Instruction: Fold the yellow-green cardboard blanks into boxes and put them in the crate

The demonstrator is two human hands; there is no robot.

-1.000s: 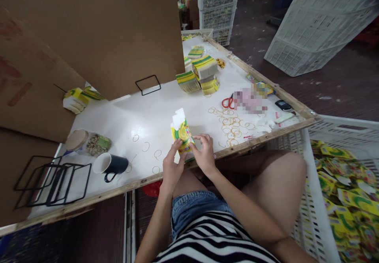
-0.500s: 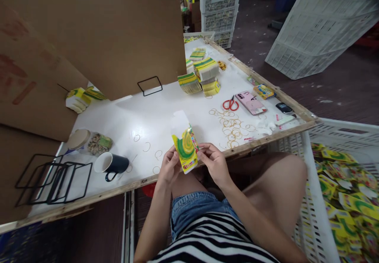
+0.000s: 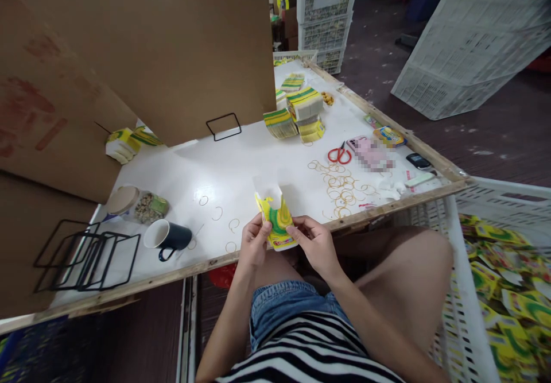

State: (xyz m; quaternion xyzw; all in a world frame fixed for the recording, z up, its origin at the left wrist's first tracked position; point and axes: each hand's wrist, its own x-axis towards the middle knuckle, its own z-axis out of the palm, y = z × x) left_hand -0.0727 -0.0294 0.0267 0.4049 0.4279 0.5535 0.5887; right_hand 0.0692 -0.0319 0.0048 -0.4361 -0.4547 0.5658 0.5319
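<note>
A small yellow and green printed carton (image 3: 280, 229) is held between both hands over the table's front edge. Its white flaps stand up at the far end, and the top looks open. My left hand (image 3: 255, 240) pinches its left side, thumb on the printed face. On the right side, my right hand (image 3: 314, 242) grips it with thumb and fingers. Loose rubber bands (image 3: 340, 190) lie to the right of the carton, with red-handled scissors (image 3: 340, 154) just beyond them. Bundled stacks of flat cartons (image 3: 305, 104) sit farther back.
A dark mug (image 3: 177, 236), a jar (image 3: 150, 207) and black wire frames (image 3: 114, 262) stand at the left. A phone (image 3: 369, 153) lies at the right. Tall cardboard (image 3: 193, 55) borders the table's back. A white crate (image 3: 473, 314) holding yellow cartons stands at my right.
The carton has turned more upright, its flaps now spread apart at the top. My left thumb has shifted onto its front face. The whole view has shifted slightly.
</note>
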